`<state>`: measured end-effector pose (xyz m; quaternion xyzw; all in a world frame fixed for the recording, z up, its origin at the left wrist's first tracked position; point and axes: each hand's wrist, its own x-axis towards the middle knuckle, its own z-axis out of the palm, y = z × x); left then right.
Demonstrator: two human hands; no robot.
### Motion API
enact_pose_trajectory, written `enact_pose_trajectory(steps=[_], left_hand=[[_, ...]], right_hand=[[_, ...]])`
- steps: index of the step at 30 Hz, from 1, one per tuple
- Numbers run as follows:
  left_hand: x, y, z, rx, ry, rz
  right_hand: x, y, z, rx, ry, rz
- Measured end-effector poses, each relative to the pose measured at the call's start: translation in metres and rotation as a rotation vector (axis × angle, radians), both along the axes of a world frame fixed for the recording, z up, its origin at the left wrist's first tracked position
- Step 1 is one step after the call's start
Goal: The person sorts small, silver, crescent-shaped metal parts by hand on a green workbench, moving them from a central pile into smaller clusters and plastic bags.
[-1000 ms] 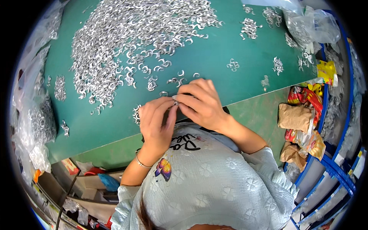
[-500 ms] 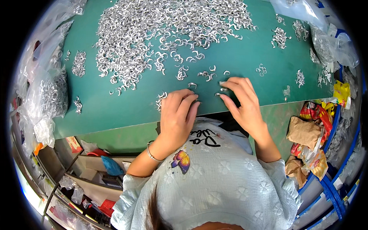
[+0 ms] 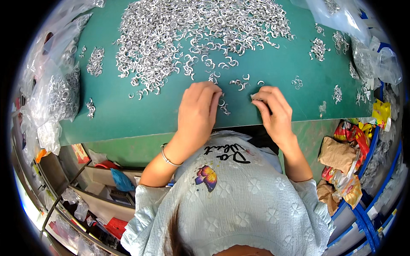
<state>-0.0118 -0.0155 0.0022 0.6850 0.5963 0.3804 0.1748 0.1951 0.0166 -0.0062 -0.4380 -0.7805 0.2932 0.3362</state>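
Note:
A large heap of small silver crescent-shaped metal pieces [image 3: 171, 38] covers the far part of the green table [image 3: 141, 117]. My left hand [image 3: 197, 109] is closed in a pinch just in front of a few loose pieces; what its fingertips hold is hidden. Beside those fingertips lies a small cluster of pieces [image 3: 224, 109]. My right hand [image 3: 276, 114] pinches a small curved metal piece [image 3: 255, 97] between thumb and fingers. Beyond the right hand lie a single crescent [image 3: 260, 82] and a small group of crescents [image 3: 240, 82].
Clear plastic bags of metal pieces stand at the table's left edge [image 3: 60, 98] and right edge [image 3: 369, 57]. Small sorted piles [image 3: 95, 62] lie along both sides. Brown paper packets [image 3: 337, 154] sit low at the right, and shelves [image 3: 102, 192] stand at the lower left.
My left hand has moved farther onto the table, its fingers drawn together. The thumb and fingers of my right hand have closed on a piece. The whole view has shifted slightly.

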Motion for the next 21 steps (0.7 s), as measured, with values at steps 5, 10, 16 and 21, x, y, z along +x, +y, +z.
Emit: enact_pose_trajectory(steps=[5, 10, 16, 21], left_hand=[[-0.004, 0.001, 0.009, -0.126, -0.241, 0.169], [-0.007, -0.013, 0.021, -0.601, -1.101, -0.065], [-0.020, -0.025, 0.015, -0.801, -1.837, -0.089], [-0.041, -0.039, 0.011, -0.777, -2.010, -0.016]], right_hand=[[-0.021, 0.002, 0.016, -0.196, 0.186, -0.067], [-0.055, 0.000, 0.030, -0.136, 0.337, 0.170], [-0.068, 0.010, 0.040, 0.051, 0.155, 0.403], [-0.079, 0.016, 0.047, 0.057, 0.200, 0.515]])
